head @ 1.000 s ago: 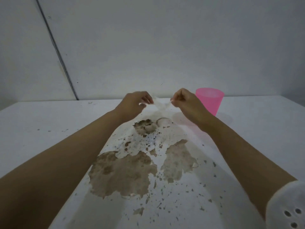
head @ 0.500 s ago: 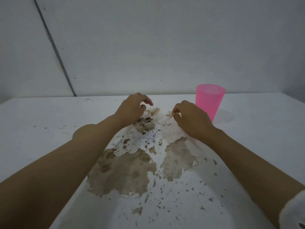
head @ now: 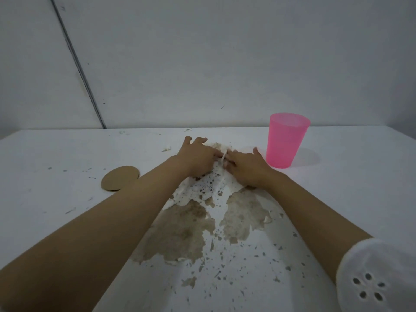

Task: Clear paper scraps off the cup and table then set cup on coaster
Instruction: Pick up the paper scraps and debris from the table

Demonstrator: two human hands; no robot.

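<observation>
Both hands are now lying flatter, pressed together. Left hand and right hand are seemingly pinching a paper scrap. Cup is standing beside the right hand; coaster is lying left on the bench.

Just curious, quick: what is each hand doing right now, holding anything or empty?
Left hand: palm down on the table, fingertips at a thin white paper scrap; a firm pinch cannot be told.
Right hand: palm down, fingertips meeting the same scrap; grip cannot be told.
</observation>
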